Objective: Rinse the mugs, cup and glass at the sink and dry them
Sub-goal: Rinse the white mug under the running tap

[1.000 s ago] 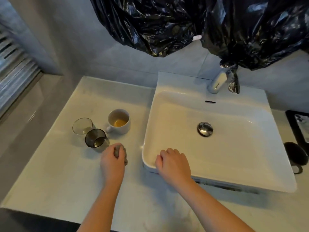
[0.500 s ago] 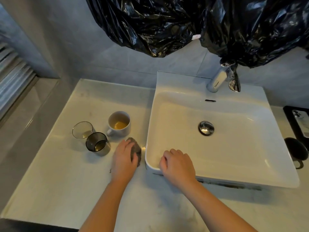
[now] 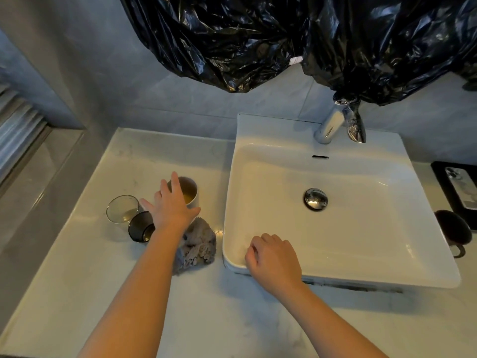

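- A small white tag (image 3: 296, 60) is on the black plastic bag (image 3: 232, 34) hanging above; its print is too small to read.
- Four drinking vessels stand on the counter (image 3: 77, 280): one white mug (image 3: 192, 195) with yellowish liquid, one clear glass (image 3: 121, 209) and one dark cup (image 3: 139, 227) left of the sink (image 3: 361, 277), and one black mug (image 3: 450, 227) right of it.
- One grey cloth (image 3: 197, 245) lies crumpled just beside the sink's left wall.
- The left hand (image 3: 173, 205) hovers over the white mug, fingers spread and straight, gripping nothing.
- The right hand (image 3: 273, 257) rests on the sink's front rim, fingers loosely curled and empty.
- One phone (image 3: 462, 187) lies on a black tray (image 3: 438, 167).
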